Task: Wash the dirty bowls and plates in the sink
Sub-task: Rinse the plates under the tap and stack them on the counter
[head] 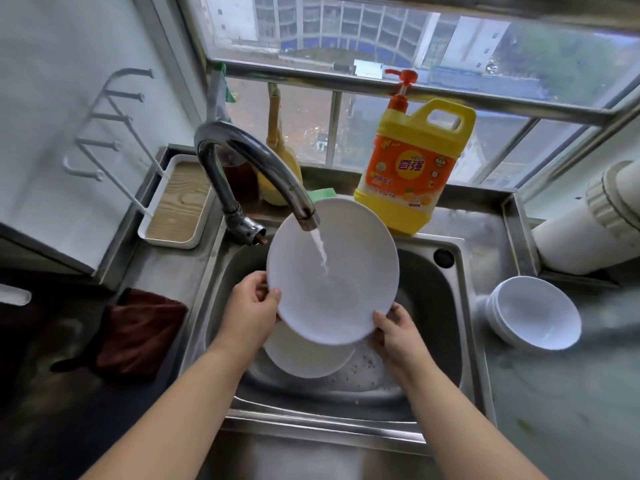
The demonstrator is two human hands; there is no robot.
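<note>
Water from the faucet was run over a white plate, gripped at its rim by the left hand and right hand above the steel sink; stacked bowls were left on the worn countertop beneath the window.

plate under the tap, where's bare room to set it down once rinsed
The plate could go on the counter right of the sink, in front of the stacked bowls. A narrower strip lies between the sink and the brown cloth. The basin holds another plate, and the ledge by the detergent jug is crowded.
</note>
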